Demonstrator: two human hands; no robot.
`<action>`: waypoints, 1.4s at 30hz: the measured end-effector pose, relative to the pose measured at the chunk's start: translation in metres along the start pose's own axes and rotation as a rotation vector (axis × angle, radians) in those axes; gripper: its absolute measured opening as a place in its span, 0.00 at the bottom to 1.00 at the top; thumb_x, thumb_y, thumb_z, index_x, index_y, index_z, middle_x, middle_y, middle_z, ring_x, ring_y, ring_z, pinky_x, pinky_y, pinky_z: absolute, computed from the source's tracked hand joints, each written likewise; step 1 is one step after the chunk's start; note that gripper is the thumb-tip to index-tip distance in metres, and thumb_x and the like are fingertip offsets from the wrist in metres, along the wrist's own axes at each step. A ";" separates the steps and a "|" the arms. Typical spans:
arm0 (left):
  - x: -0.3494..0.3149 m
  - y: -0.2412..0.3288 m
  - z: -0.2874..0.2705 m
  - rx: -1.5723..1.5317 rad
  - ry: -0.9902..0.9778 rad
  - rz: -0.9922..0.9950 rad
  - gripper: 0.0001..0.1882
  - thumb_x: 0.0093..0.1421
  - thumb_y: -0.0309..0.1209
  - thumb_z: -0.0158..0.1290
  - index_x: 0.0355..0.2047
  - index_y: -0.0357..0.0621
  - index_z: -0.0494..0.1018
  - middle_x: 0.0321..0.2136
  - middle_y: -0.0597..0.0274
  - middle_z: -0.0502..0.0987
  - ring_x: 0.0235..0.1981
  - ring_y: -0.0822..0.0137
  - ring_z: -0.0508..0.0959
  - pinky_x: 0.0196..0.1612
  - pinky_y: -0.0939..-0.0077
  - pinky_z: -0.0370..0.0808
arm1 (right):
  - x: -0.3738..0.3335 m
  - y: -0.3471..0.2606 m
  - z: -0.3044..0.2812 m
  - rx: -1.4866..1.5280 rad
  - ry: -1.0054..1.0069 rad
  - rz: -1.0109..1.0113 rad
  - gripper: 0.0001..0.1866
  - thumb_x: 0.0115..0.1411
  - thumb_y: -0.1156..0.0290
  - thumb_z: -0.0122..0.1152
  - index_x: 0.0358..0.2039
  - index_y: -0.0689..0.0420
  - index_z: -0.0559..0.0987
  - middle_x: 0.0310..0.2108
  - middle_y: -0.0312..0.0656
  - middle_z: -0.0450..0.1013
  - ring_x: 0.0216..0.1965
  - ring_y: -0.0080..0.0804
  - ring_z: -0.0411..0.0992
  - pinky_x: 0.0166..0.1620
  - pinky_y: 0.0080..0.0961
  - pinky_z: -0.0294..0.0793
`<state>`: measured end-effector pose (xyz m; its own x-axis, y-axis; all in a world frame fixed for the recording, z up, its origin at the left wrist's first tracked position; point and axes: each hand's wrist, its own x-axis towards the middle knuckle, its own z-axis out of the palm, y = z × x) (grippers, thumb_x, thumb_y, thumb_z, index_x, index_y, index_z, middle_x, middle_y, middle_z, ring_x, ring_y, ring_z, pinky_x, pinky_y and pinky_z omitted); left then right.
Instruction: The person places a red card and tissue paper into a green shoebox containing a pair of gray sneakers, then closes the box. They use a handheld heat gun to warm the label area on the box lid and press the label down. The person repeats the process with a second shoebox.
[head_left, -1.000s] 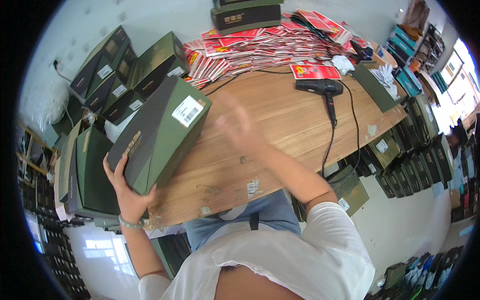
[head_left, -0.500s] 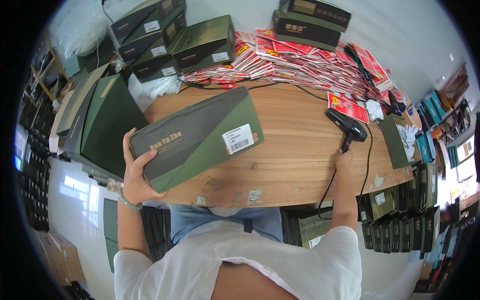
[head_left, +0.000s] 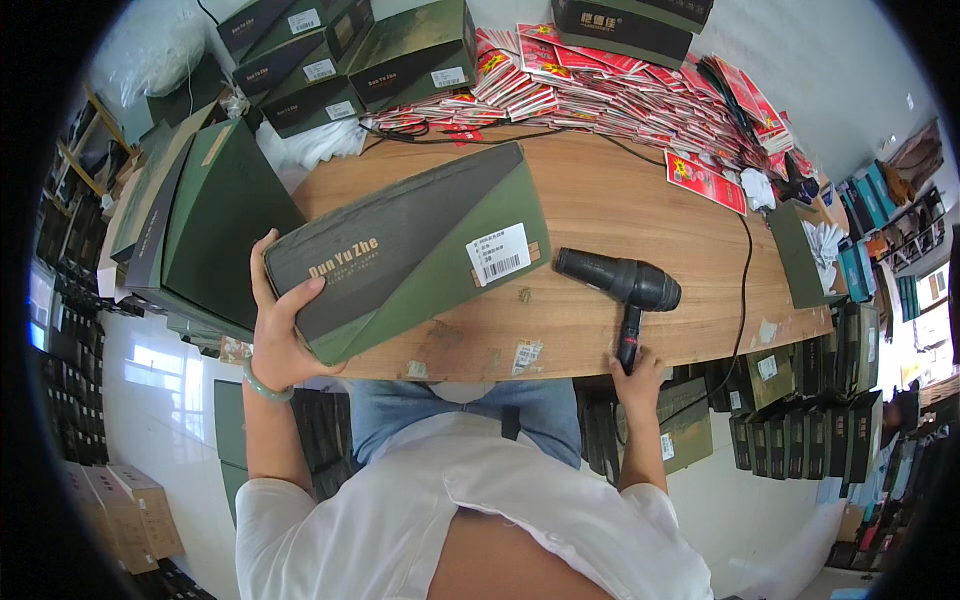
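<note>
A green and dark grey shoebox, lettered in gold, is tilted up over the table with its white barcode label toward me. My left hand grips its left end, thumb on the front face and fingers round the far edge. To the right, my right hand is closed round the handle of a black hair dryer at the table's front edge. The dryer's nozzle points left, at the lower right corner of the shoebox.
Stacked green shoeboxes stand at the back left, beside larger ones on the left. Red printed cards pile along the wall. A black cord trails down the right side, near an open box holding white paper.
The hair dryer has come left and nearer to me in my right hand, and its nozzle has swung toward the shoebox. The shoebox stays in my left hand, shifted slightly in view.
</note>
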<state>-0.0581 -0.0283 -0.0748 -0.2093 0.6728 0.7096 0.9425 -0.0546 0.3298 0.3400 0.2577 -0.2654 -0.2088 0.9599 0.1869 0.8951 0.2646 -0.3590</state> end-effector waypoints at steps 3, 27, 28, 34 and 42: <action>-0.006 0.003 -0.002 -0.019 -0.006 -0.013 0.46 0.27 0.41 0.71 0.53 0.62 0.70 0.65 0.26 0.47 0.62 0.28 0.61 0.61 0.45 0.66 | 0.006 -0.076 -0.054 0.585 0.135 -0.161 0.21 0.56 0.70 0.70 0.48 0.61 0.75 0.39 0.48 0.72 0.43 0.41 0.73 0.49 0.34 0.72; -0.026 0.031 0.011 0.008 -0.018 -0.011 0.44 0.28 0.38 0.74 0.51 0.61 0.73 0.65 0.28 0.48 0.64 0.28 0.58 0.63 0.44 0.65 | 0.014 -0.232 -0.104 0.767 0.007 -0.882 0.09 0.56 0.81 0.64 0.37 0.56 0.81 0.38 0.41 0.69 0.37 0.36 0.72 0.38 0.29 0.73; -0.026 0.031 0.010 0.017 -0.020 -0.014 0.44 0.28 0.38 0.74 0.51 0.61 0.73 0.65 0.29 0.48 0.64 0.27 0.58 0.63 0.44 0.65 | 0.015 -0.234 -0.106 0.754 -0.001 -0.881 0.07 0.56 0.81 0.65 0.36 0.56 0.81 0.37 0.40 0.69 0.37 0.36 0.72 0.38 0.29 0.73; -0.023 0.033 0.011 0.026 -0.030 -0.015 0.43 0.27 0.37 0.73 0.50 0.62 0.74 0.64 0.29 0.50 0.63 0.26 0.60 0.63 0.44 0.63 | 0.016 -0.241 -0.126 0.548 -0.050 -0.898 0.08 0.54 0.81 0.62 0.34 0.56 0.76 0.36 0.43 0.67 0.38 0.46 0.71 0.38 0.37 0.72; -0.024 0.035 0.011 0.021 -0.044 -0.026 0.43 0.26 0.36 0.73 0.50 0.63 0.74 0.64 0.31 0.50 0.62 0.25 0.60 0.64 0.43 0.62 | 0.023 -0.247 -0.132 0.454 -0.100 -0.977 0.08 0.52 0.83 0.57 0.32 0.57 0.73 0.34 0.43 0.66 0.40 0.46 0.69 0.40 0.38 0.71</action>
<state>-0.0176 -0.0384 -0.0868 -0.2221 0.7059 0.6726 0.9423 -0.0219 0.3342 0.1661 0.2027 -0.0520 -0.8026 0.3131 0.5078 0.0991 0.9093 -0.4041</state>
